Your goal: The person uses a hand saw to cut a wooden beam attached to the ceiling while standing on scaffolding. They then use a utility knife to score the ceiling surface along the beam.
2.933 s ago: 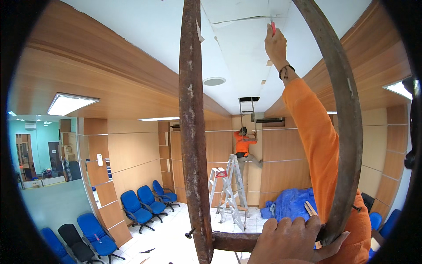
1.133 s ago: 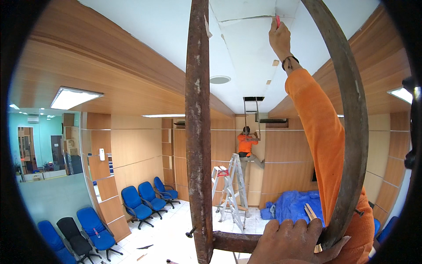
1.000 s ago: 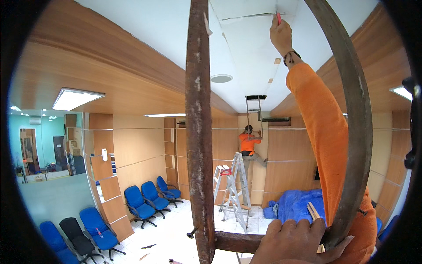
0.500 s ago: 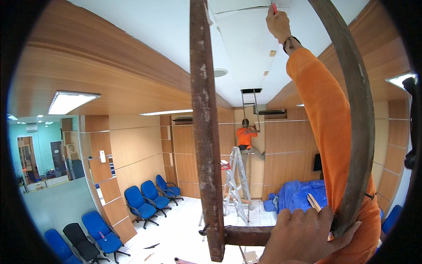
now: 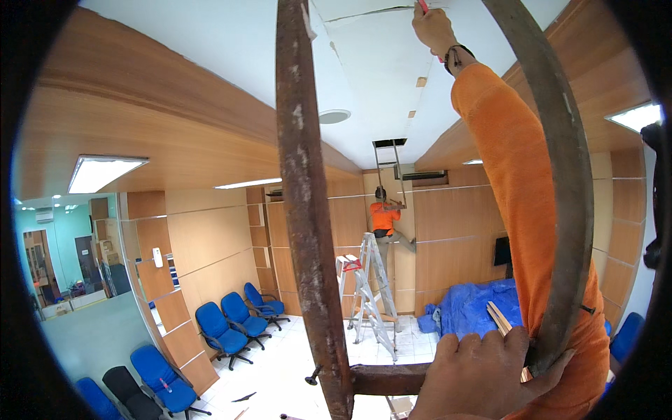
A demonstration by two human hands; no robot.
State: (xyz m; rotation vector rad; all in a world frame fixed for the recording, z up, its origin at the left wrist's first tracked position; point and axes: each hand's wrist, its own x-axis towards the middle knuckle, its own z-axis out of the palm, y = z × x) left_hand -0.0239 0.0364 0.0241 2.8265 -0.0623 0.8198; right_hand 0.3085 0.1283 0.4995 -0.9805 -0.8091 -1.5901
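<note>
My right hand (image 5: 434, 31), on the raised arm in an orange sleeve (image 5: 514, 168), is closed around a slim red tool (image 5: 423, 6) at the white ceiling (image 5: 378, 52). The tool's tip is out of view, so its kind cannot be told. Beside the fist a dark, ragged line (image 5: 371, 12) runs across the ceiling panel. Lower down, my left hand (image 5: 476, 374) wraps over the bottom crossbar (image 5: 388, 379) of a worn brown frame, close to its curved right bar (image 5: 570, 175). The frame's straight left bar (image 5: 304, 175) stands before me, with a bolt (image 5: 313, 376) near its foot.
A co-worker in orange (image 5: 384, 218) is at a hanging frame (image 5: 389, 171) below a ceiling opening. Stepladders (image 5: 371, 294) stand behind my frame. A blue tarp (image 5: 465, 308) lies to the right with wood strips (image 5: 498, 316) before it. Blue chairs (image 5: 221, 327) line the left.
The view has shifted slightly, and the frame's left bar sits further left in it. My right hand stays at the ceiling line; more red shows below its fist. My left hand keeps its grip.
</note>
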